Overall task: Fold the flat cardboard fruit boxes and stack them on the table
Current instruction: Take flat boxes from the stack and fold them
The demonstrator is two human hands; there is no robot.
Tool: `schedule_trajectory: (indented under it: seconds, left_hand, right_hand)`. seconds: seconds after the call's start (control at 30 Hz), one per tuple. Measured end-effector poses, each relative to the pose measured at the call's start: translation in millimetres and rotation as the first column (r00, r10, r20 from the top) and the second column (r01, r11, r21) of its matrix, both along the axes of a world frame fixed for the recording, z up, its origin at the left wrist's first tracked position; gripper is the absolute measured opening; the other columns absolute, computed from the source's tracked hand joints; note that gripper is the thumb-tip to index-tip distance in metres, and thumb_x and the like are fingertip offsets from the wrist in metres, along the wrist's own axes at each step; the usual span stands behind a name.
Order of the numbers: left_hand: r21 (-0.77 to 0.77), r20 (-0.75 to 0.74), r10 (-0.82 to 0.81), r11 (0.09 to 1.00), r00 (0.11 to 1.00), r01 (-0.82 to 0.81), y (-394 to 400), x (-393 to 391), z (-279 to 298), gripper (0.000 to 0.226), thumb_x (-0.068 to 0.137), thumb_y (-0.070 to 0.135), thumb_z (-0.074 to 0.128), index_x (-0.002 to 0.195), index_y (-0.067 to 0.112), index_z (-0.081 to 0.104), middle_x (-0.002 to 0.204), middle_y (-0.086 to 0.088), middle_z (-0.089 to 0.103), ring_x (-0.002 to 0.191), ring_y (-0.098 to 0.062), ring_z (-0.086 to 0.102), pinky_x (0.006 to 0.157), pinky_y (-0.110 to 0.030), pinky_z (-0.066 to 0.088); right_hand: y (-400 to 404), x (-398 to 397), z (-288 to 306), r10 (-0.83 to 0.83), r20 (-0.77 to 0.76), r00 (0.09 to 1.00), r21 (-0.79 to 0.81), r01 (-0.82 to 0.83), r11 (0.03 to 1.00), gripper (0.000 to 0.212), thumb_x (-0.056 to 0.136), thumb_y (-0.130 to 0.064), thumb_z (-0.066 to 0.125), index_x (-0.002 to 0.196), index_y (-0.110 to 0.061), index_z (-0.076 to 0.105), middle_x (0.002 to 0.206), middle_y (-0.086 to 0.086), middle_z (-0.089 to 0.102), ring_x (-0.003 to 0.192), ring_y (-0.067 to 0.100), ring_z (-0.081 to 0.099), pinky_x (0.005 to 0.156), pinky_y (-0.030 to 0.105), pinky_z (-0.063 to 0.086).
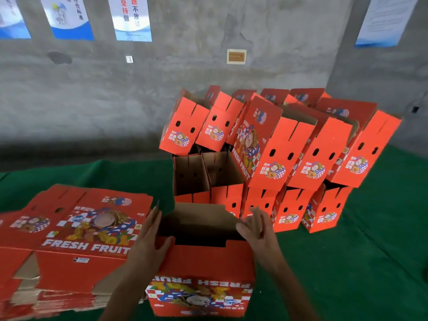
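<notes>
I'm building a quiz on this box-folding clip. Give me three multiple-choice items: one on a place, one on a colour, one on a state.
1. Where is the pile of flat boxes?
A. Left of the box being folded
B. On the folded stack
C. On the floor

2. What colour is the table cover?
A. Blue
B. Green
C. White

3. The box being folded is:
A. Taped shut
B. Crushed flat
C. Open on top

Answers: 1 A, the pile lies beside the left hand; 2 B, green cloth shows; 3 C, its dark inside shows between the left hand and right hand.
</notes>
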State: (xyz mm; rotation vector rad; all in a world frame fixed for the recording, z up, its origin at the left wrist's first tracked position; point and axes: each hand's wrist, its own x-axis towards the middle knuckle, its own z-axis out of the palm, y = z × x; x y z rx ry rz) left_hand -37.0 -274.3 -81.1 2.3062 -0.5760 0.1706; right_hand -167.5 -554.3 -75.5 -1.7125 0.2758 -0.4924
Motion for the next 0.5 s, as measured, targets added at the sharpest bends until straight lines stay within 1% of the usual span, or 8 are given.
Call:
schedule_trajectory:
  seconds: [0.07, 0.13, 0.2, 0.3, 0.37, 0.4, 0.47, 0.5]
  left_hand:
    - [0.080, 0.060, -0.094, 0.993, 0.994, 0.089, -2, 3, -3, 0.075, 0.098, 0.027, 0.068, 0.161, 0.032, 0.027, 0.166, 0.020, 0.006, 0.153, -0.018, 0.025, 0.119, -0.038, 0.034]
    - [0.133, 0.091, -0.166, 0.979, 0.982, 0.154, -2, 6, -5, 0.068, 0.100, 0.023, 0.064, 0.158, 0.037, 0.031, 0.166, 0.018, 0.007, 0.154, -0.017, 0.021, 0.122, -0.039, 0.029]
    - [0.158, 0.110, -0.216, 0.968, 0.970, 0.197, 0, 9, -7, 0.060, 0.101, 0.021, 0.062, 0.152, 0.044, 0.040, 0.164, 0.019, 0.007, 0.153, -0.014, 0.017, 0.121, -0.036, 0.024]
    - [0.164, 0.147, -0.296, 0.948, 0.944, 0.272, 4, 14, -7, 0.049, 0.099, 0.021, 0.065, 0.138, 0.049, 0.057, 0.165, 0.016, 0.017, 0.152, -0.013, 0.020, 0.121, -0.037, 0.024]
    - [0.166, 0.163, -0.342, 0.934, 0.925, 0.316, 4, 16, -7, 0.039, 0.097, 0.025, 0.069, 0.128, 0.048, 0.067, 0.165, 0.014, 0.026, 0.154, -0.014, 0.022, 0.122, -0.044, 0.027]
    - [0.148, 0.163, -0.353, 0.932, 0.921, 0.331, 3, 15, -6, 0.034, 0.096, 0.027, 0.070, 0.123, 0.048, 0.070, 0.163, 0.014, 0.032, 0.154, -0.014, 0.023, 0.122, -0.048, 0.029]
    - [0.084, 0.142, -0.351, 0.936, 0.926, 0.341, 3, 12, -7, 0.027, 0.092, 0.028, 0.075, 0.108, 0.050, 0.074, 0.155, 0.019, 0.044, 0.153, -0.012, 0.027, 0.121, -0.053, 0.030]
    - [0.052, 0.104, -0.339, 0.941, 0.935, 0.336, 3, 12, -7, 0.024, 0.089, 0.030, 0.075, 0.099, 0.052, 0.072, 0.149, 0.026, 0.049, 0.152, -0.007, 0.029, 0.121, -0.054, 0.029]
  right_hand:
    - [-3, 0, -3, -0.006, -0.010, 1.000, -0.047, 0.006, 0.999, 0.064, 0.078, -0.073, 0.072, 0.130, -0.044, 0.051, 0.106, -0.015, 0.064, 0.105, 0.006, 0.066, 0.087, 0.030, 0.053]
    - [-2, 1, -2, 0.006, -0.018, 1.000, -0.087, -0.007, 0.996, 0.060, 0.078, -0.082, 0.064, 0.117, -0.037, 0.059, 0.104, -0.012, 0.066, 0.101, 0.008, 0.067, 0.084, 0.027, 0.052]
    - [-2, 2, 1, 0.017, -0.051, 0.999, -0.101, -0.022, 0.995, 0.062, 0.077, -0.088, 0.057, 0.109, -0.035, 0.061, 0.106, -0.014, 0.069, 0.103, 0.004, 0.067, 0.087, 0.025, 0.050]
    - [-2, 4, 2, 0.022, -0.074, 0.997, -0.113, -0.030, 0.993, 0.072, 0.081, -0.091, 0.040, 0.123, -0.039, 0.064, 0.119, -0.019, 0.070, 0.113, -0.003, 0.063, 0.095, 0.026, 0.050]
    - [0, 6, 1, 0.034, -0.095, 0.995, -0.050, -0.038, 0.998, 0.069, 0.091, -0.084, 0.029, 0.131, -0.040, 0.064, 0.124, -0.017, 0.070, 0.114, -0.001, 0.065, 0.096, 0.025, 0.051]
    - [4, 7, 2, 0.030, -0.120, 0.992, -0.048, -0.036, 0.998, 0.060, 0.098, -0.076, 0.029, 0.133, -0.041, 0.063, 0.127, -0.016, 0.068, 0.116, 0.001, 0.065, 0.095, 0.023, 0.050]
    - [10, 11, 1, 0.000, -0.138, 0.990, -0.173, -0.024, 0.985, 0.034, 0.107, -0.051, 0.039, 0.135, -0.044, 0.056, 0.132, -0.018, 0.060, 0.124, 0.004, 0.058, 0.097, 0.013, 0.042]
    - [12, 14, -2, -0.008, -0.132, 0.991, -0.266, -0.027, 0.964, 0.030, 0.109, -0.039, 0.044, 0.137, -0.044, 0.052, 0.135, -0.019, 0.055, 0.129, 0.004, 0.051, 0.101, 0.011, 0.038]
